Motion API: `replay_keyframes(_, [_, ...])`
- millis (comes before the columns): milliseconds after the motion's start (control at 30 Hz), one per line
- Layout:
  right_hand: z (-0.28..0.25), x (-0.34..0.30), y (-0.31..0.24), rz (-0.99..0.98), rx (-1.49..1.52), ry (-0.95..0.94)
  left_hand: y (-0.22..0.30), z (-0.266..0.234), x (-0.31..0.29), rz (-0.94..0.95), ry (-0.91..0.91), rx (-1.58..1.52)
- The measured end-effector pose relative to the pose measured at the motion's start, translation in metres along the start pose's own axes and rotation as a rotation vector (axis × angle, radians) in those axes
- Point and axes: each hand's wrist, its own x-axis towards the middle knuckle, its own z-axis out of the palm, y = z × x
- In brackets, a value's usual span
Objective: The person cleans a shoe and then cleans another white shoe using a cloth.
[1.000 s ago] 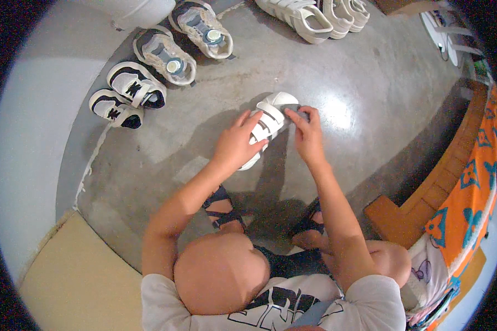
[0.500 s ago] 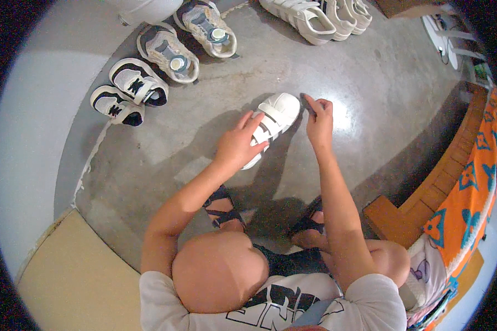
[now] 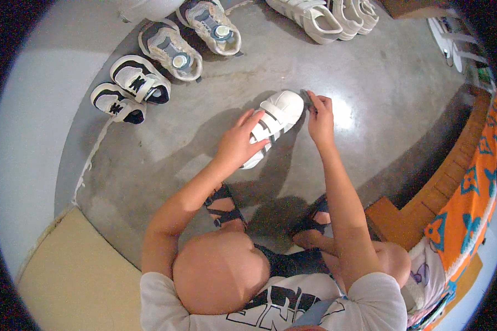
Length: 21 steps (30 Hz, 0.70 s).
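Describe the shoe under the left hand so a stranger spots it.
Over the middle of the grey floor, find the left hand. Its fingers span a white strapped shoe, toe pointing away and to the right. Unlike the other shoes farther off, it is being touched.

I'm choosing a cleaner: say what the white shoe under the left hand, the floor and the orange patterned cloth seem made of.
White shoe: probably leather or synthetic leather, smooth with a soft sheen. Floor: apparently concrete, smoothed, judging by its mottled grey and bright glare. Orange patterned cloth: likely soft textile, matte, draping without shine; fibre unclear.
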Motion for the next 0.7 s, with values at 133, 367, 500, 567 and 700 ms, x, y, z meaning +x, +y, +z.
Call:
replay_keyframes(133, [-0.001,-0.008,-0.026,-0.023,0.152,0.056,-0.006,-0.006,-0.001,-0.008,-0.002,-0.093])
replay_keyframes(367, [0.010,-0.048,-0.039,0.018,0.164,0.125,-0.010,-0.003,0.000,0.034,0.086,-0.071])
replay_keyframes(500, [0.001,-0.056,-0.041,0.088,0.150,0.111,-0.007,-0.004,-0.002,0.000,0.062,-0.086])
replay_keyframes(567, [-0.007,-0.044,-0.059,0.041,0.139,0.124,-0.008,-0.003,-0.008,-0.003,0.113,-0.091])
replay_keyframes(700, [-0.006,-0.043,-0.069,-0.098,0.061,0.011,-0.006,-0.002,-0.014,-0.117,0.088,-0.194])
